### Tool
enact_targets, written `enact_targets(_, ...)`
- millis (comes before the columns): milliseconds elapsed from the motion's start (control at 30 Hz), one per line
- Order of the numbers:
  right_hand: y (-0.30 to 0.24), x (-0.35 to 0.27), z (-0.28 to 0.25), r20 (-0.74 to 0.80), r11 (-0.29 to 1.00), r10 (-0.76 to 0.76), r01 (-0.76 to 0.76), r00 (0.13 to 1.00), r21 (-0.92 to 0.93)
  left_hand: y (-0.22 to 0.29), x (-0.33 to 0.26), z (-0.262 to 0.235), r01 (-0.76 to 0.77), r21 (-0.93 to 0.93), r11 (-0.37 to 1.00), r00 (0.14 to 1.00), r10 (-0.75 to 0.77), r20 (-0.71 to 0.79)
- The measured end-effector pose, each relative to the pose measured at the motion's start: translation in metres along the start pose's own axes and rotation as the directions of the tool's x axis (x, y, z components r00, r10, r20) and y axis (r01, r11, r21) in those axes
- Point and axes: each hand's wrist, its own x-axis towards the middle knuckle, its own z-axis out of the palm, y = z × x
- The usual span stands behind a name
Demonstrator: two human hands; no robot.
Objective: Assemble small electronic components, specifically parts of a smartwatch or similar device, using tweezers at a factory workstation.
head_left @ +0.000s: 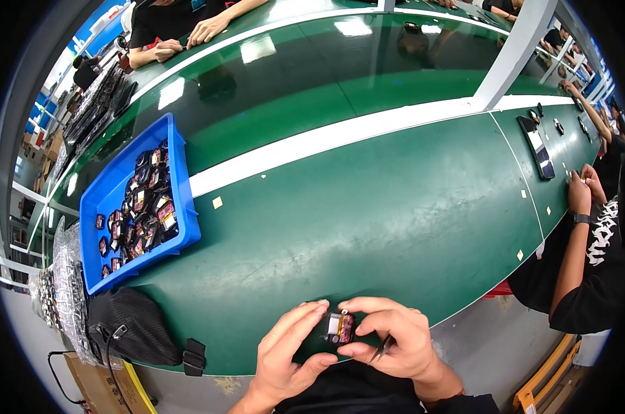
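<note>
A small black electronic module (341,328), its inside exposed with a pale block, a yellow strip and reddish parts, is between my hands at the table's near edge. My right hand (403,338) has its thumb and forefinger at the module's right side. Dark pointed tweezers (383,348) are tucked in that same hand, tips pointing down and left. On the other side, my left hand (285,355) is spread, fingers stretched and thumb apart, with its tips close to the module. Whether the left fingertips touch it I cannot tell.
A blue bin (188,207) holding many similar modules stands at left on the green table (368,221). Nearby are a black pouch (133,328) and a black strap (194,357). A phone (537,148) lies far right, beside a co-worker's hands (583,190). Another person's hands (205,31) work across the table.
</note>
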Motion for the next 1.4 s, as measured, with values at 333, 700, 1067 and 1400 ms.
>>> enact_targets(333,0.015,0.003,0.008,0.166,0.992,-0.081,0.063,0.983,0.112,-0.005,-0.001,0.003,0.073,-0.451,0.890,0.988,-0.125,-0.086)
enact_targets(700,0.004,-0.002,0.017,0.119,0.937,-0.025,0.064,0.993,-0.342,-0.006,-0.009,0.007,0.047,-0.694,0.719,0.945,-0.257,-0.202)
enact_targets(1067,0.007,0.000,0.026,-0.037,0.891,-0.216,0.181,0.976,-0.415,0.000,-0.006,0.011,0.106,-0.679,0.726,0.904,-0.355,-0.239)
enact_targets(1400,0.010,-0.005,0.023,-0.043,0.853,-0.289,0.237,0.956,-0.464,0.003,-0.007,0.007,0.167,-0.663,0.730,0.914,-0.367,-0.174)
